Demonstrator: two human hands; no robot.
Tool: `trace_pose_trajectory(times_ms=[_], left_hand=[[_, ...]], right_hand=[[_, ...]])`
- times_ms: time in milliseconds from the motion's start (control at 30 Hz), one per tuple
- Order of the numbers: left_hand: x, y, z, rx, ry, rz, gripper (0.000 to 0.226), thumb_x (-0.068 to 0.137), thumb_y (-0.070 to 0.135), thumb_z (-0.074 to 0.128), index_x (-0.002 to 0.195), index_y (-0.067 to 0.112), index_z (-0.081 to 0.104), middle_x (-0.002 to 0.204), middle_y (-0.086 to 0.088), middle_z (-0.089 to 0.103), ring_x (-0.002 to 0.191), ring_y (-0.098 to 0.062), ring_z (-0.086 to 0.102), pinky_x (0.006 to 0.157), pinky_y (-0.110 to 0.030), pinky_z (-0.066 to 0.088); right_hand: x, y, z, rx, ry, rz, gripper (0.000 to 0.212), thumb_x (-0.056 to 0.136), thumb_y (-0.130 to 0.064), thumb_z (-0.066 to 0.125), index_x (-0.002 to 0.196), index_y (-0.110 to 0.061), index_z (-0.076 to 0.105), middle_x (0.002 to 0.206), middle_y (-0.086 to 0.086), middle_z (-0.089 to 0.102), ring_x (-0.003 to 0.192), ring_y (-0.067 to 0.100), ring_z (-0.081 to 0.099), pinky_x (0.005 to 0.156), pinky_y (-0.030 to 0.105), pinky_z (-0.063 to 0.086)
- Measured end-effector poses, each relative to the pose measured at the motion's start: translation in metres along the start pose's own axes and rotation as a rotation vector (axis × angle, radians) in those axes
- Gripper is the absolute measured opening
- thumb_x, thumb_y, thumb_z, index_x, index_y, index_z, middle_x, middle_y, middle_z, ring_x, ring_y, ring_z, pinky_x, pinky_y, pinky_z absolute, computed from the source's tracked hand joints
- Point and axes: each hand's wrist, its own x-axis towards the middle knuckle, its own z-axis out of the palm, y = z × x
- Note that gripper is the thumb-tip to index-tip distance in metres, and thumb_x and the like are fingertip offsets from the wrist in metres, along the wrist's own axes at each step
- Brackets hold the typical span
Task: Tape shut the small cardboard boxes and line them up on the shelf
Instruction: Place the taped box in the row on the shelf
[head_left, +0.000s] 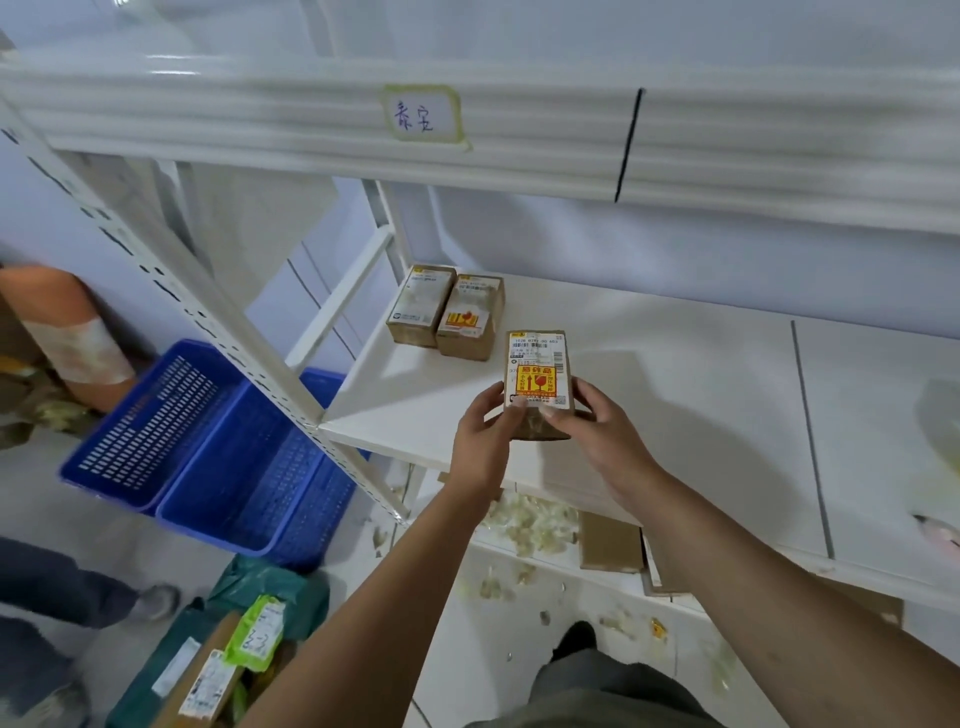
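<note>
A small cardboard box (537, 366) with a white shipping label and a red-and-yellow fragile sticker is held above the front of the white shelf (675, 395). My left hand (485, 434) grips its near left corner and my right hand (592, 431) grips its near right corner. Two more small taped boxes, one plain-labelled (420, 305) and one with a fragile sticker (470, 317), stand side by side at the shelf's back left.
Two blue plastic crates (208, 447) sit on the floor left of the rack's perforated upright (208, 317). Parcels in green bags (234, 649) lie at the bottom left. Packing scraps and flat cardboard (610, 543) litter the lower shelf. Another person's legs show at far left.
</note>
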Motion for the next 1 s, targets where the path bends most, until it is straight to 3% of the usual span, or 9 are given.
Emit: trace_pose_trajectory(times_ms=[100,300,400,500,633,767,1000], left_hand=[[0.018,0.009,-0.006,0.092,-0.092,0.029,0.043,0.097,0.026,0.078,0.139,0.028,0.068,0.123,0.009,0.079,0.115,-0.008,0.073,0.098,-0.027,0.055],[0.062,0.019,-0.010,0.486,-0.085,0.107,0.056,0.089,0.035,0.087,0.141,0.030,0.066,0.128,0.015,0.075,0.118,-0.007,0.069,0.103,-0.031,0.057],[0.085,0.017,-0.013,0.635,-0.095,0.138,0.050,0.092,0.025,0.082,0.139,0.031,0.067,0.124,0.012,0.077,0.115,-0.011,0.071,0.102,-0.038,0.058],[0.102,0.015,-0.016,0.864,-0.056,0.201,0.040,0.092,0.033,0.079,0.131,0.036,0.070,0.118,0.012,0.079,0.106,-0.016,0.074,0.089,-0.036,0.061],[0.119,0.015,-0.016,1.201,0.073,0.292,0.039,0.092,0.043,0.074,0.130,0.036,0.065,0.125,0.006,0.070,0.104,-0.026,0.072,0.073,-0.034,0.052],[0.132,0.014,-0.018,1.266,0.055,0.366,0.051,0.097,0.039,0.069,0.145,0.031,0.057,0.134,-0.003,0.063,0.105,-0.032,0.071,0.071,-0.038,0.053],[0.145,0.019,-0.025,1.333,0.024,0.376,0.049,0.105,0.035,0.058,0.153,0.032,0.049,0.126,-0.003,0.068,0.103,-0.029,0.072,0.068,-0.033,0.045]], right_hand=[[0.022,0.000,0.001,-0.013,0.001,0.016,0.043,0.097,-0.025,0.073,0.137,-0.038,0.065,0.129,-0.019,0.073,0.104,-0.006,0.070,0.100,0.029,0.051],[0.066,0.002,0.005,-0.085,0.013,0.067,0.049,0.098,-0.029,0.074,0.144,-0.033,0.058,0.134,-0.013,0.071,0.119,0.012,0.067,0.108,0.040,0.049],[0.084,0.002,0.011,-0.130,0.028,0.098,0.051,0.098,-0.030,0.074,0.145,-0.031,0.057,0.137,-0.010,0.068,0.121,0.016,0.064,0.106,0.039,0.048],[0.098,0.002,0.020,-0.178,0.055,0.124,0.051,0.097,-0.026,0.074,0.144,-0.030,0.057,0.135,-0.007,0.069,0.119,0.019,0.066,0.102,0.038,0.051],[0.114,-0.002,0.029,-0.218,0.084,0.174,0.052,0.095,-0.016,0.071,0.143,-0.029,0.057,0.136,-0.006,0.068,0.123,0.022,0.064,0.099,0.036,0.050],[0.125,-0.004,0.037,-0.225,0.129,0.188,0.053,0.094,-0.013,0.067,0.142,-0.031,0.058,0.133,-0.005,0.070,0.118,0.020,0.063,0.090,0.032,0.047],[0.141,-0.008,0.049,-0.201,0.123,0.193,0.060,0.096,-0.007,0.061,0.150,-0.032,0.050,0.140,-0.005,0.067,0.122,0.025,0.065,0.103,0.043,0.055]])
